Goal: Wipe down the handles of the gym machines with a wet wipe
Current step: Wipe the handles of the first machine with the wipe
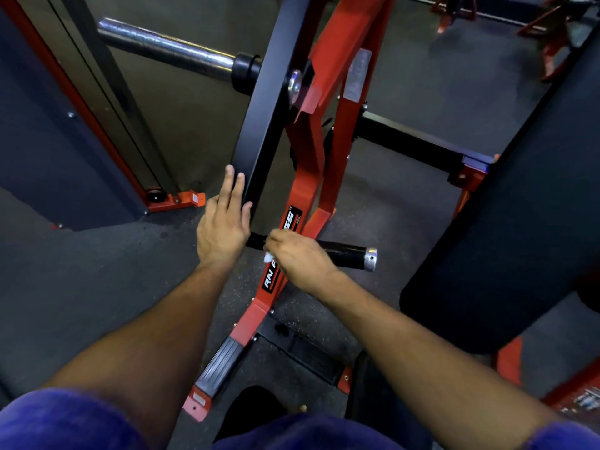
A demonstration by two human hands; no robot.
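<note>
- The right hand (pixel 297 258) is curling over the black handle (pixel 344 253), pinching a white wet wipe (pixel 268 257) that is peeking out just below its fingers.
- The handle's silver end cap (pixel 371 258) is sticking out to the right of that hand.
- The left hand (pixel 224 222) is resting with straight fingers against the black lever arm (pixel 269 125), just left of the right hand.
- The red frame (pixel 324 147) is rising beyond both hands.
- A chrome weight peg (pixel 165 48) is jutting out far above the left hand.
- A black pad (pixel 519 222) is lying well right of the right hand.
</note>
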